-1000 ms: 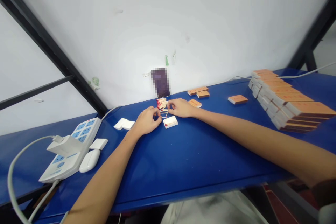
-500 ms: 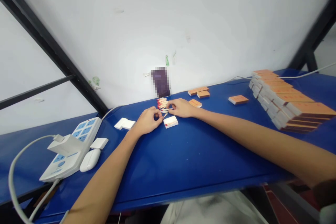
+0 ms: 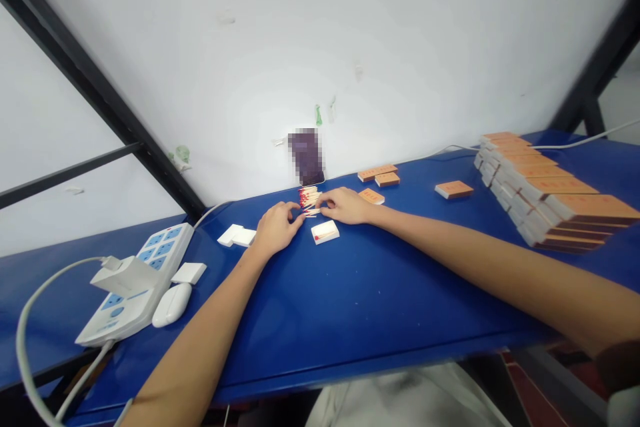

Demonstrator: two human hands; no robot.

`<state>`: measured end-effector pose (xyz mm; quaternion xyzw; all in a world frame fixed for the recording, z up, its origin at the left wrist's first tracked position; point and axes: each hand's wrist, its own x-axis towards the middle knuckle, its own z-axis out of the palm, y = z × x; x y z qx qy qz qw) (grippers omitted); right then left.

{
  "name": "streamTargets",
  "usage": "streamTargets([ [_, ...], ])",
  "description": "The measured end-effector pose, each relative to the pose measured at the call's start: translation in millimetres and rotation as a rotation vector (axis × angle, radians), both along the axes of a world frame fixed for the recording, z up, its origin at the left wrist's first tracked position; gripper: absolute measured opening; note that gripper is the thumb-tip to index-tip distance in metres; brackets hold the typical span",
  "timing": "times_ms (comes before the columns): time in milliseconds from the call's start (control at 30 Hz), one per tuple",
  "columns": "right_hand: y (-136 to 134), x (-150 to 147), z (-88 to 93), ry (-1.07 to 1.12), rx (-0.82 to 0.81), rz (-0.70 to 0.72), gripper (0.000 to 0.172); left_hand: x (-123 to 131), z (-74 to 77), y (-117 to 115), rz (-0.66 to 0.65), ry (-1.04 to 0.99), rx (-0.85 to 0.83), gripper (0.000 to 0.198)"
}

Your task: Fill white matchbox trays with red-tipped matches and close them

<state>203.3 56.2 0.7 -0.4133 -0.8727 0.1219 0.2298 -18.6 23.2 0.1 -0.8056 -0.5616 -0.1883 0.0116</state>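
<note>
On the blue table, a small loose group of matches point(image 3: 311, 213) lies between my two hands, red heads to the left. My left hand point(image 3: 277, 228) is at the head side, thumb and index finger apart, fingertips close to the heads. From the right, my right hand point(image 3: 345, 205) has its thumb and fingers closed at the plain ends of these matches. Just behind lies a bigger pile of matches point(image 3: 310, 196), heads also leftward. In front of my hands sits a white matchbox tray point(image 3: 325, 231) with a match on it.
A phone point(image 3: 307, 157) leans on the wall behind the pile. Orange matchboxes point(image 3: 377, 173) lie to the right, beyond them a large stack of matchboxes point(image 3: 565, 193). At left are white trays point(image 3: 237, 236), a white earphone case point(image 3: 172, 305) and a power strip point(image 3: 150, 280) with cables.
My left hand has drawn back slightly left and its pinched fingers have parted. The crossed matches between my hands now lie more level and closer together. The right hand shifted slightly left.
</note>
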Motion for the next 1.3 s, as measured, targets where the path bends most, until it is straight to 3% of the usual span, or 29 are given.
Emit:
streamTargets([
  [133,-0.7,-0.6,-0.8,-0.013,0.015,0.019,0.028,2.0,0.2,-0.5,-0.012,-0.006,0.000,0.034],
  [300,1.0,-2.1,-2.1,-0.005,0.056,-0.193,0.033,3.2,-0.8,1.0,-0.021,-0.005,-0.009,0.033],
  [400,3.2,-2.3,-4.6,-0.049,0.082,-0.243,0.035,3.9,-0.6,1.3,-0.037,-0.010,-0.014,0.032],
  [1300,-4.1,-3.0,-2.7,-0.055,0.140,0.002,0.031,5.8,-2.1,0.6,-0.028,-0.001,-0.018,0.040],
])
